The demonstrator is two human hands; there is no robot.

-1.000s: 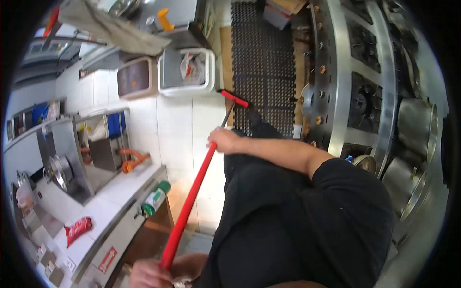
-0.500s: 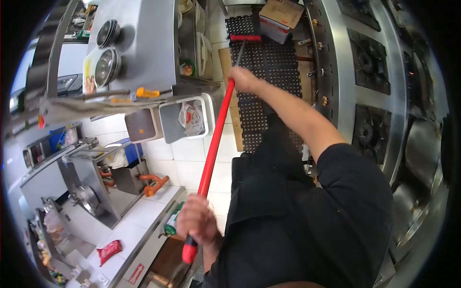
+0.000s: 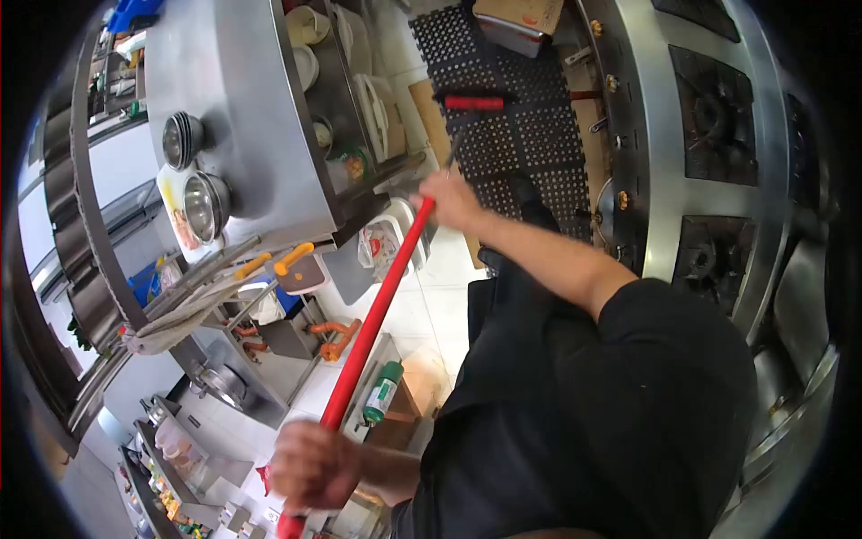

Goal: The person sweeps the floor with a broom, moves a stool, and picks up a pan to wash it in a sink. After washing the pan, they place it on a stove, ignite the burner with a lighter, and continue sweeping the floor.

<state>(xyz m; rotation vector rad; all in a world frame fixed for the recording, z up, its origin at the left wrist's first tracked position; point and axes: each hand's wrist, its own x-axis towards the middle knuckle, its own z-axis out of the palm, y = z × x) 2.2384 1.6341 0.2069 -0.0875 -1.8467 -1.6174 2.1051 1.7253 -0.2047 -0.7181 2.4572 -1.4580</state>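
A long red-handled broom (image 3: pixel 375 310) slants across the view. Its red head (image 3: pixel 474 103) rests on the black perforated floor mat (image 3: pixel 530 135), with what look like dark bristles along the far edge. My right hand (image 3: pixel 453 202) is wrapped around the upper part of the shaft, arm stretched forward. Lower down, near the handle's end, my left hand (image 3: pixel 314 467) is closed around it, slightly blurred. My dark shoes and trousers stand at the near end of the mat.
On the right runs a stove (image 3: pixel 660 180) with black burners and knobs. A cardboard box (image 3: pixel 521 20) sits at the mat's far end. To the left is a steel counter (image 3: pixel 256 99) with metal bowls (image 3: pixel 205 207). A green canister (image 3: pixel 383 393) stands near my left arm.
My left hand has moved down and left with the handle end. My right hand and the broom head have shifted lower in view, the head nearer me on the mat. The camera view has turned.
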